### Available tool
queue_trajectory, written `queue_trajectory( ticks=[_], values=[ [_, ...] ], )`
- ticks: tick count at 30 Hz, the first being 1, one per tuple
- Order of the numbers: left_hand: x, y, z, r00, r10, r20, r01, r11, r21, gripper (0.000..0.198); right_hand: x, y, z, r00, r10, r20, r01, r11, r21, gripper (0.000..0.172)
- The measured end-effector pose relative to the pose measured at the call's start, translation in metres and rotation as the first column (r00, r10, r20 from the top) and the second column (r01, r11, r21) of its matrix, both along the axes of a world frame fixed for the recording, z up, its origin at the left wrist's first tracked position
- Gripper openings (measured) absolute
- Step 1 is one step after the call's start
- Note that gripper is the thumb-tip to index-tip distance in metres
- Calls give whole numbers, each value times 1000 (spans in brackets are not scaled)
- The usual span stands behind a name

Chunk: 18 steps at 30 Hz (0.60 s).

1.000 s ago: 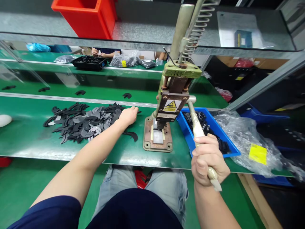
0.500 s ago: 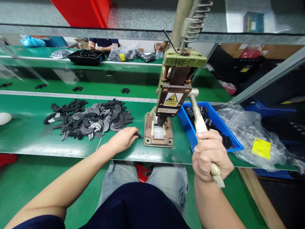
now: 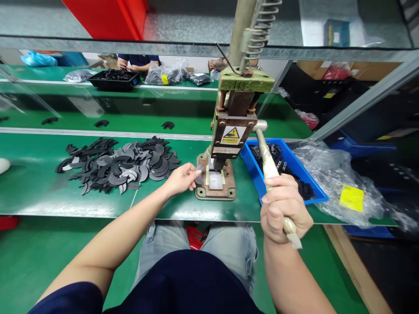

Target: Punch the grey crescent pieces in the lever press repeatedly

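Observation:
Between the thumb and fingers of my left hand [image 3: 182,179] is a dark curved plastic piece [image 3: 200,173], blurred, at the left edge of the press base [image 3: 231,192]. My right hand [image 3: 285,207] is wrapped around the taped lever handle [image 3: 269,162] of the hand press [image 3: 233,117]. Under the ram, a bright metal plate [image 3: 215,180] lies on the base. To the left of my left hand spreads a pile of curved black and grey pieces [image 3: 119,165].
Right of the press stands a blue bin [image 3: 262,187] of black parts, beside a clear plastic bag [image 3: 340,174]. Several curved pieces lie spaced along the green strip [image 3: 137,115] behind. Across it, a co-worker's hands [image 3: 127,66] are near a black tray [image 3: 114,83].
My left hand has moved right and up to the press base, turning the curved piece so its face shows. My right hand stays on the lever. The whole view has shifted slightly.

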State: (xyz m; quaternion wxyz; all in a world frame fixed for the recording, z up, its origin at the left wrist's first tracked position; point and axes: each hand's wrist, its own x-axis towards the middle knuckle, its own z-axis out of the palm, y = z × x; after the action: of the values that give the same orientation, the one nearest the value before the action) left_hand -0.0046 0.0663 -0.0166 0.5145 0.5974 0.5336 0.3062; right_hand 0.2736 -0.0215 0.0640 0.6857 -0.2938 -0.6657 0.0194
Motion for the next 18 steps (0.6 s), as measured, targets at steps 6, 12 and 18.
queue_trajectory(
  ticks=[6, 12, 18],
  values=[
    [36, 35, 2, 994, -76, 82, 84, 991, -102, 35, 2, -2, 2, 999, 7, 32, -7, 1000, -13, 28],
    [45, 46, 2, 993, -97, 71, 108, 980, -170, 31, 0, -1, 1, 1000, 6, 4, -6, 1000, 0, 31],
    [48, 49, 9, 992, -97, -79, 80, 978, -194, 25, -1, -1, 0, 1000, -12, -1, 12, 1000, -4, 33]
  ],
)
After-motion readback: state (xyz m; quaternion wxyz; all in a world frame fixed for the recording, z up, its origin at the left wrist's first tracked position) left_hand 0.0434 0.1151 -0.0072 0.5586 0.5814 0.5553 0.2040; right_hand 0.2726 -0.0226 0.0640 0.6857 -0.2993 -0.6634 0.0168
